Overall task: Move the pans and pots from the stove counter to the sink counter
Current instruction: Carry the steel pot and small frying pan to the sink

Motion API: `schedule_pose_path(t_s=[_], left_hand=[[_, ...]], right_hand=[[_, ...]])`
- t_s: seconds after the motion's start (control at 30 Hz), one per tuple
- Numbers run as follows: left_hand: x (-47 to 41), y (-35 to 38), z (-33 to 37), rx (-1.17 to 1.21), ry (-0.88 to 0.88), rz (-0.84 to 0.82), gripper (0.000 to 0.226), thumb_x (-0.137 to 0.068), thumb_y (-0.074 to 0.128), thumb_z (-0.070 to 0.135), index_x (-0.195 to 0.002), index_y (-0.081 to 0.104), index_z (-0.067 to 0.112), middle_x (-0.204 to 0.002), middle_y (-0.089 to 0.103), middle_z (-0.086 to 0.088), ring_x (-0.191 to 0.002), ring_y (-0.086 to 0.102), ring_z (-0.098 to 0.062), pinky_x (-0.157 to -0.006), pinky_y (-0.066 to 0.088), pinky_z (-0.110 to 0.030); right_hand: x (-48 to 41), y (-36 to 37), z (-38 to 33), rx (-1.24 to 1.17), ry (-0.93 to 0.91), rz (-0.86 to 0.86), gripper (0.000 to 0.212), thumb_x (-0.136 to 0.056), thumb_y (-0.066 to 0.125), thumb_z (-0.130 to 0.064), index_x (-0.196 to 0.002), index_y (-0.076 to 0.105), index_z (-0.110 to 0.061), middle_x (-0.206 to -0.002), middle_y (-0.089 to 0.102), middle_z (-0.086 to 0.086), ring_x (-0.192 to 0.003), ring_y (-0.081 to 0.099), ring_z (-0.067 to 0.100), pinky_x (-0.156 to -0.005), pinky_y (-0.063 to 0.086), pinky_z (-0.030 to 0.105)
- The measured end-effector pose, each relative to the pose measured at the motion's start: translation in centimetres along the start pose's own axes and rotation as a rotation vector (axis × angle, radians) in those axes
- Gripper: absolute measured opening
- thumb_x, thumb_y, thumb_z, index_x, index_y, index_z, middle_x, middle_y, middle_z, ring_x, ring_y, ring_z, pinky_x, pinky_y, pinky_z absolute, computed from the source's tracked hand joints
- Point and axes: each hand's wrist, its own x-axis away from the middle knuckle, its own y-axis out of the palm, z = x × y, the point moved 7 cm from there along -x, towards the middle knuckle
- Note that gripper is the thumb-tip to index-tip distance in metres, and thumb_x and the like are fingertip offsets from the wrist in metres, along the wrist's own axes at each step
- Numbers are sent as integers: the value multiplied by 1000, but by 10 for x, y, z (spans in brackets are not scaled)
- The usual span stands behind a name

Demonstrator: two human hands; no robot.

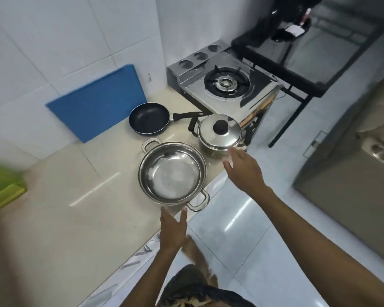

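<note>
A wide, shallow steel pot (172,172) with two loop handles sits empty near the counter's front edge. Behind it to the right stands a lidded steel pot (218,135) with a black knob. A black frying pan (149,118) lies farther back, its handle pointing right. My left hand (173,230) hovers open just in front of the shallow pot's near handle, touching nothing. My right hand (244,168) is open to the right of the shallow pot, fingertips close to the lidded pot's base.
A single-burner gas stove (225,84) stands at the counter's far right end. A blue board (98,103) leans on the tiled wall. A green object (2,189) sits at the left edge. The beige counter (64,207) drops to white floor tiles on the right.
</note>
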Motion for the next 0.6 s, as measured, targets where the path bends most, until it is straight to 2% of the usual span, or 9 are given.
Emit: schedule_pose_path(t_s=[0.07, 0.2, 0.27, 0.37, 0.47, 0.6], left_hand=[[-16, 19, -4, 119, -191, -59, 90, -95, 52, 60, -160, 12, 11, -165, 31, -13, -147, 37, -35, -118, 35, -44], [-31, 56, -4, 480, -442, -142, 85, -94, 56, 60, -156, 25, 10, -149, 47, -12, -130, 53, -35, -101, 51, -47], [-37, 71, -2, 581, -494, -154, 83, -94, 57, 56, -156, 26, 11, -144, 50, -13, -125, 56, -33, -96, 50, -45], [-42, 84, -1, 631, -537, -149, 77, -94, 57, 56, -153, 31, 14, -148, 50, -15, -125, 58, -34, -90, 50, -41], [-46, 87, -4, 693, -578, -79, 70, -95, 56, 57, -148, 40, 14, -144, 54, -18, -120, 61, -32, -78, 53, -35], [-52, 91, -1, 829, -611, 5, 57, -98, 56, 49, -140, 46, 12, -137, 59, -20, -107, 63, -24, -73, 54, -38]], right_hand=[[-33, -1, 17, -8, 26, -15, 50, -101, 53, -30, -142, 50, -1, -141, 59, 22, -130, 54, 39, -103, 46, 50], [-75, -1, 48, -32, 69, -38, 47, -101, 53, -32, -138, 50, -2, -133, 62, 22, -120, 58, 42, -93, 50, 51], [-96, 2, 61, -31, 79, -56, 46, -101, 53, -33, -134, 50, -2, -131, 62, 22, -117, 58, 43, -90, 50, 51], [-121, 8, 77, -46, 110, -89, 48, -102, 52, -33, -137, 47, -2, -136, 59, 22, -121, 56, 43, -91, 49, 52], [-137, 16, 90, -71, 99, -118, 47, -102, 53, -32, -137, 47, -1, -136, 58, 24, -122, 55, 43, -92, 49, 53], [-166, 23, 105, -119, 98, -150, 43, -102, 54, -30, -132, 50, -1, -133, 59, 23, -123, 55, 42, -94, 51, 53]])
